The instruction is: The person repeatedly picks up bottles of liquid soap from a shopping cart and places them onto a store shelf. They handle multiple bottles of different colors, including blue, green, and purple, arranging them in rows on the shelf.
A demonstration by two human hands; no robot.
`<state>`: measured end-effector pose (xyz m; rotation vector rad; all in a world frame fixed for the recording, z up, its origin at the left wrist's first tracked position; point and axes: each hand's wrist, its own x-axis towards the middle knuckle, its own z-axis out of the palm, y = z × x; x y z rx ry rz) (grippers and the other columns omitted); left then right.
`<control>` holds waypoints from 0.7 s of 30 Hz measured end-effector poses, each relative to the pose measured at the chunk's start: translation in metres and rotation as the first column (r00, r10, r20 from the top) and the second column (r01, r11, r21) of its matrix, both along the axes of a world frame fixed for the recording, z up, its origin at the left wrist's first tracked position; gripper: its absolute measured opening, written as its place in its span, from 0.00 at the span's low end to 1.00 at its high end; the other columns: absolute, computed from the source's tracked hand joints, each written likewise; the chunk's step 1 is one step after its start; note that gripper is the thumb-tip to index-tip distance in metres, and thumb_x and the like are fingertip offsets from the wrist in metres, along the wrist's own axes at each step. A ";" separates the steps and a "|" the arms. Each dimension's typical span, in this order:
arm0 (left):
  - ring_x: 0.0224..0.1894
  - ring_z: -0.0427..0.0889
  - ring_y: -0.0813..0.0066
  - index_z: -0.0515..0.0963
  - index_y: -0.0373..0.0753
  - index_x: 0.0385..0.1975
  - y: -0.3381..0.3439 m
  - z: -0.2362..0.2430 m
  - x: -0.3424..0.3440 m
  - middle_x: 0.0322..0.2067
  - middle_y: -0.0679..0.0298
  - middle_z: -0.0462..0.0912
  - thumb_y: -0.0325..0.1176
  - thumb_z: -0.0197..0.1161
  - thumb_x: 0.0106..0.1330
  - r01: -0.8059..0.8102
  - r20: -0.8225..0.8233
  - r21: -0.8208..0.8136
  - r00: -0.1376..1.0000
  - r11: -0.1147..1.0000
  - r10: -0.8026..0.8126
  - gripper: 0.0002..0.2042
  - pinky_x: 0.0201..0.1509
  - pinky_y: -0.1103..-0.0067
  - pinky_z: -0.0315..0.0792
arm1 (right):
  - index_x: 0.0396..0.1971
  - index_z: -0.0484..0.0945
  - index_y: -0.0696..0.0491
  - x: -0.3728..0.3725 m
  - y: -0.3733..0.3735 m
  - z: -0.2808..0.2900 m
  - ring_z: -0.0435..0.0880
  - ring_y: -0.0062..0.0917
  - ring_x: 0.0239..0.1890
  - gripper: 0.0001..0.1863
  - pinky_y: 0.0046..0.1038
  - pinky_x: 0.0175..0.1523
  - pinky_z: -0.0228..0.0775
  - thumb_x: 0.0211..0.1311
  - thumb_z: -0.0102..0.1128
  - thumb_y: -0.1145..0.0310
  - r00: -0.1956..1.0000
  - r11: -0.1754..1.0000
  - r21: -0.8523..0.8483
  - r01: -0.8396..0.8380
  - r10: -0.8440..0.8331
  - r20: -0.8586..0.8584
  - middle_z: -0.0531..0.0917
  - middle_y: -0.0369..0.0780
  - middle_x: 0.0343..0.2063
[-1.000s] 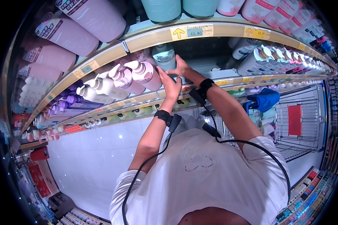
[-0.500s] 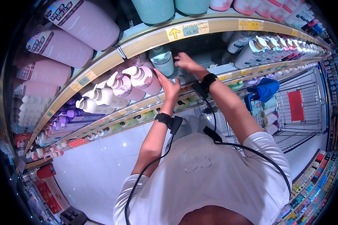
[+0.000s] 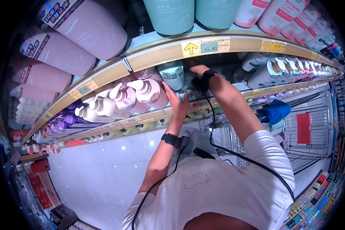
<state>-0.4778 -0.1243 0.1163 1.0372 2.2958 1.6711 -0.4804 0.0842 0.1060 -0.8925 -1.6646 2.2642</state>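
My left hand [image 3: 175, 97] is open, fingers stretched along the right side of a pink pump bottle [image 3: 152, 96] and thumb apart, just below a pale teal bottle [image 3: 171, 74] standing on the middle shelf. My right hand [image 3: 196, 67] reaches into the dark space right of the teal bottle; its fingers are hidden under the upper shelf edge. More pink and white pump bottles [image 3: 122, 97] lean close together to the left.
The upper shelf edge [image 3: 157, 55], with price tags, curves over my hands, large lilac and teal bottles [image 3: 168, 15] above it. White pump bottles [image 3: 272, 71] line the right. A wire trolley [image 3: 310, 149] with a blue cloth [image 3: 276, 111] stands at my right, over a tiled floor [image 3: 96, 172].
My right hand has moved from beside the teal bottle deeper into the shelf, under the upper edge. My left hand has slipped slightly lower, away from the teal bottle, beside the pink one.
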 end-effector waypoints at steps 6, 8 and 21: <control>0.69 0.44 0.47 0.34 0.29 0.67 0.004 0.004 0.003 0.66 0.39 0.42 0.25 0.64 0.51 -0.021 0.028 -0.045 0.999 0.999 0.023 0.49 0.70 0.69 0.42 | 0.60 0.60 0.50 0.000 -0.001 0.004 0.66 0.27 0.55 0.26 0.29 0.57 0.58 0.67 0.44 0.54 0.999 0.999 0.037 -0.041 0.041 -0.020 0.67 0.40 0.55; 0.68 0.46 0.44 0.33 0.31 0.67 0.003 0.005 0.003 0.66 0.37 0.43 0.25 0.62 0.51 -0.021 0.027 -0.069 0.999 0.997 0.023 0.48 0.70 0.67 0.43 | 0.61 0.59 0.50 0.003 -0.001 0.004 0.65 0.27 0.57 0.26 0.29 0.59 0.58 0.67 0.43 0.54 0.998 0.997 0.050 -0.050 0.051 -0.027 0.66 0.41 0.57; 0.70 0.43 0.49 0.40 0.30 0.67 -0.022 -0.013 0.026 0.68 0.42 0.42 0.27 0.62 0.54 0.121 -0.044 -0.056 0.991 0.991 -0.124 0.44 0.70 0.68 0.46 | 0.67 0.52 0.53 0.063 -0.053 0.013 0.58 0.32 0.67 0.40 0.35 0.70 0.46 0.67 0.24 0.36 0.985 0.989 -0.012 -0.144 0.142 -0.097 0.56 0.43 0.67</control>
